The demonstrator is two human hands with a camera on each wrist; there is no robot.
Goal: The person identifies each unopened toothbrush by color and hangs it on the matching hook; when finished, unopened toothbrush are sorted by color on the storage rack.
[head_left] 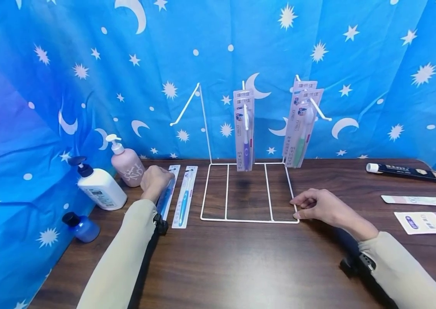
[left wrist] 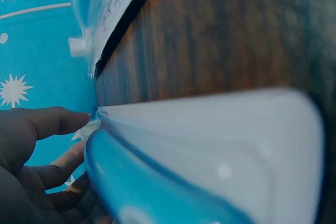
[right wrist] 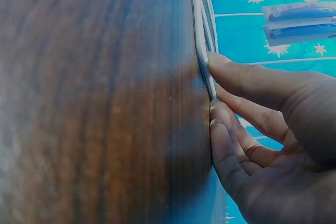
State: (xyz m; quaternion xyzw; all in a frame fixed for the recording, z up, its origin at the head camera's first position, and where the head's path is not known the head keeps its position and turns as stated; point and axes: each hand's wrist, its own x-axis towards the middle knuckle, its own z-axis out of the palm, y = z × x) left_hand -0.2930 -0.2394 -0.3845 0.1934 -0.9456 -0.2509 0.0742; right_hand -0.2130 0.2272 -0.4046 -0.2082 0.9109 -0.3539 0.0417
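My left hand [head_left: 155, 182] pinches the top end of a packaged blue toothbrush [head_left: 166, 195] lying left of the white wire rack [head_left: 248, 221]. In the left wrist view, thumb and fingers meet at the far end of this pack [left wrist: 157, 177]. A second packaged blue toothbrush [head_left: 184, 197] lies just right of it. My right hand [head_left: 323, 207] holds the rack's base wire at the front right corner, thumb and fingertips low against the table. On the rack's middle hook hang packaged purple toothbrushes [head_left: 244, 141]; packaged green toothbrushes [head_left: 300, 137] hang on the right hook. The left hook [head_left: 184, 105] is bare.
A pink pump bottle [head_left: 128, 165], a white pump bottle [head_left: 103, 189] and a small blue bottle [head_left: 85, 227] stand at left. A black toothpaste tube [head_left: 407, 171], a slim white packet [head_left: 418, 200] and a purple-white packet [head_left: 430, 223] lie at right. A blue curtain [head_left: 210, 38] backs the table.
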